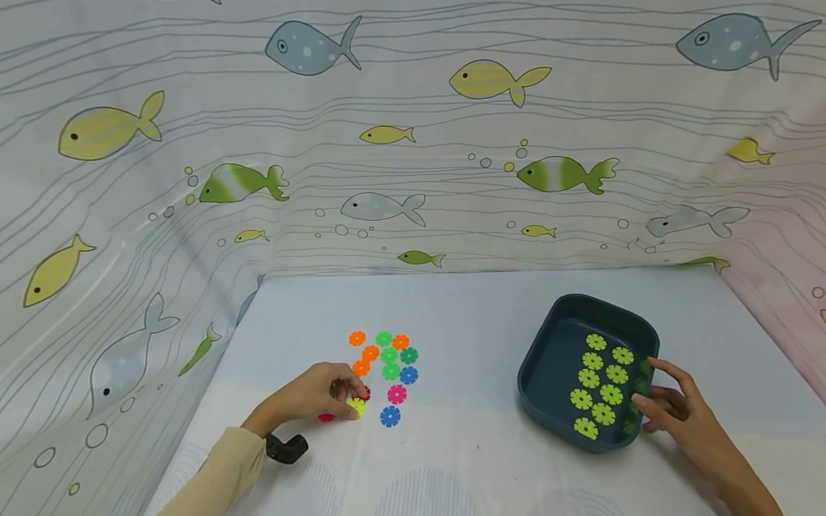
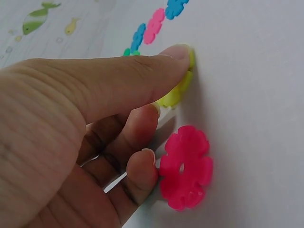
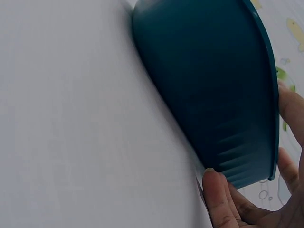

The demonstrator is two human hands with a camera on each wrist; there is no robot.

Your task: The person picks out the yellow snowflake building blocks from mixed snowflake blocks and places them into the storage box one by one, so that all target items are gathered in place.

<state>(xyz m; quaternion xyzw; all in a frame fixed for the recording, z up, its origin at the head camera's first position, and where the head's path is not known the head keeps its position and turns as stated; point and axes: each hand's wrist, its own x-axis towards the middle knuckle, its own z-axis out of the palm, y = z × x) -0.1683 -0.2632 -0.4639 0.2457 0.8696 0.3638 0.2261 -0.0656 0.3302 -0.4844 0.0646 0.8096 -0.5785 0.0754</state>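
Observation:
My left hand (image 1: pixel 315 394) pinches a yellow flower-shaped plastic disc (image 1: pixel 357 407) low over the left part of the table. In the left wrist view the thumb covers part of this disc (image 2: pixel 173 97), and a pink flower disc (image 2: pixel 190 166) lies beside the curled fingers. At the right, my right hand (image 1: pixel 686 419) grips the right side of a dark teal tray (image 1: pixel 553 360), thumb at the rim and other fingers outside. The right wrist view shows the tray's outer wall (image 3: pixel 204 90), with fingertips at its lower edge. Several yellow-green flower discs (image 1: pixel 601 414) lie inside.
Loose flower discs lie in a cluster near the left hand: orange (image 1: pixel 357 339), green (image 1: pixel 389 356), blue (image 1: pixel 390 416) and pink (image 1: pixel 397 394). A black device (image 1: pixel 286 449) sits at the left wrist. Fish-patterned curtain (image 1: pixel 450 175) surrounds the white table (image 1: pixel 471 478).

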